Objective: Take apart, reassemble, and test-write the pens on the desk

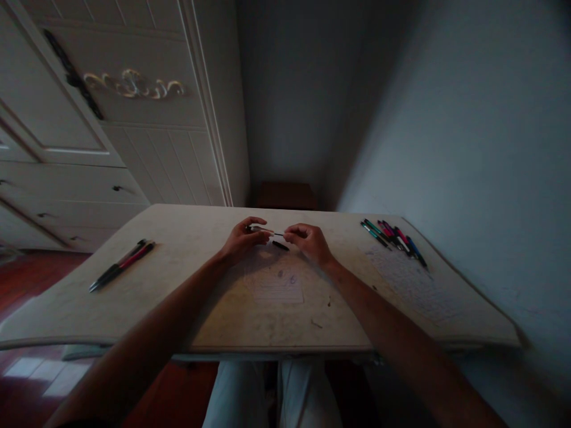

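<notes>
My left hand (243,241) is closed around a slim pen barrel (259,229), held almost level above the table. From its right end a thin dark pen refill (279,234) reaches across to my right hand (310,241), whose thumb and fingers pinch the refill's other end. Whether the refill still sits inside the barrel, I cannot tell. Just below the hands lies a short black pen part (281,245), perhaps a cap. A sheet of paper (279,291) with faint writing is on the table (214,324) between my forearms.
Two pens (122,264) lie together at the table's left. Several coloured pens (397,238) form a loose group at the right, behind a handwritten sheet (410,282). Small scraps (316,324) dot the front. A white cabinet (178,148) stands behind left, a wall (468,148) at right.
</notes>
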Motion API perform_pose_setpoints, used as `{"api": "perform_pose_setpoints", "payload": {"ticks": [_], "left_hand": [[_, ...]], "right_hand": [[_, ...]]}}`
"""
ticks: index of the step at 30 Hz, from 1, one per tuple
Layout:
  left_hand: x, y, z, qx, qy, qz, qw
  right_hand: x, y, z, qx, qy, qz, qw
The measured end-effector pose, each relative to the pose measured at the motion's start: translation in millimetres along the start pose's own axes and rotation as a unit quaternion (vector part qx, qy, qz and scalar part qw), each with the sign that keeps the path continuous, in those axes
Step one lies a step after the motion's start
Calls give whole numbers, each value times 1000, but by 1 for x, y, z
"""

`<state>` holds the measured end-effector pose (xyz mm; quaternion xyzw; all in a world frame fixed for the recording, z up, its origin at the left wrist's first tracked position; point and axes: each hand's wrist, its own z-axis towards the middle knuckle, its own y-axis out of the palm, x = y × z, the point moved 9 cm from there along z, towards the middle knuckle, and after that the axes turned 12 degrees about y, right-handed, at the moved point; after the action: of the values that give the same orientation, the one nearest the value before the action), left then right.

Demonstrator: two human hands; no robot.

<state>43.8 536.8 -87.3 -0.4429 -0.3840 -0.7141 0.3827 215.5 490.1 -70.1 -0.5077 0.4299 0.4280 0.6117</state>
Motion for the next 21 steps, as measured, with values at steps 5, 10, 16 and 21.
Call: {"api": "perform_pose_setpoints", "payload": {"ticks": [5,10,16,21], "left_hand": [[10,-3,-1,-43,44,233,971],[17,3,-3,-78,100,349,929],[20,12,-6,-102,166,372,908],[20,14,-6,-112,185,378,900]], "right_hand": [[0,-7,4,17,-39,-6,999],[-7,-7,1,15,-68,-18,997],[-13,-4,-3,11,-93,-37,995],[-12,-3,-4,15,-100,-48,994]]}}
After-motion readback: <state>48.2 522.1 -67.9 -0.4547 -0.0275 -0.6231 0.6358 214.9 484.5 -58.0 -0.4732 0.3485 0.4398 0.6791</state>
